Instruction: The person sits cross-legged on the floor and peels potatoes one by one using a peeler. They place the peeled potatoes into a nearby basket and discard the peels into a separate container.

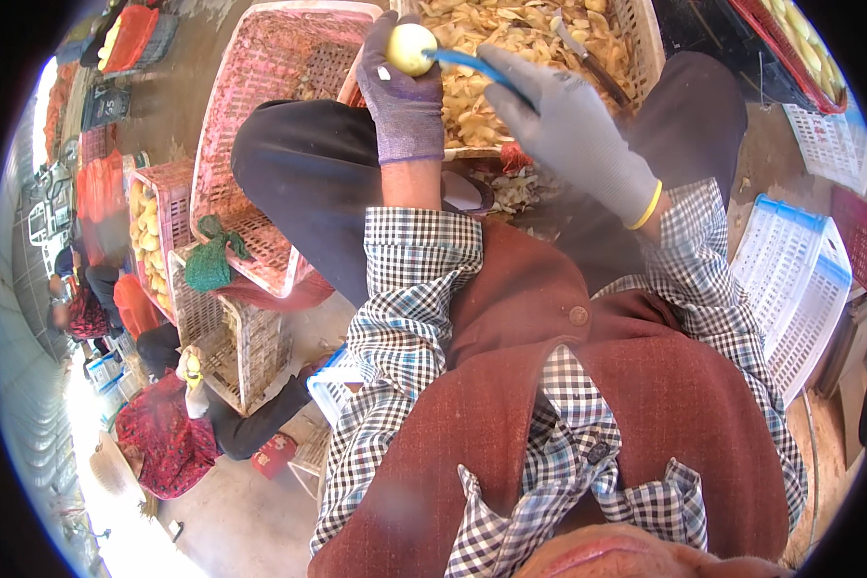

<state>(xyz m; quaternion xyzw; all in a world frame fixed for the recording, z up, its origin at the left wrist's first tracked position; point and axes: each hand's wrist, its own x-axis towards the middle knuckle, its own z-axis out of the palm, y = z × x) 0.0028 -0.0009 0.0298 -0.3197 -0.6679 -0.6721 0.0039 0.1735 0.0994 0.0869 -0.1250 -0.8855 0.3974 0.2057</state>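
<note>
My left hand (408,101), in a purple-grey knit glove, grips a round, peeled, pale-yellow vegetable (410,49) that looks like a potato. A small white scrap sticks to the glove. My right hand (567,126), in a grey glove with a yellow cuff, holds a blue tool (473,61), apparently a peeler. Its tip meets the vegetable's right side; the blade is too small to make out. Beyond both hands is a pale plastic crate (644,36) heaped with brownish-yellow peelings (469,108). A knife (600,68) with a dark handle lies on the peelings.
A dirty pink crate (217,123) tilts beside my left leg, with green netting (209,264) at its corner. Further left stand a crate of yellow produce (148,242) and a seated co-worker (166,433). At right are a white-and-blue crate (795,282) and a red-rimmed basket (787,61).
</note>
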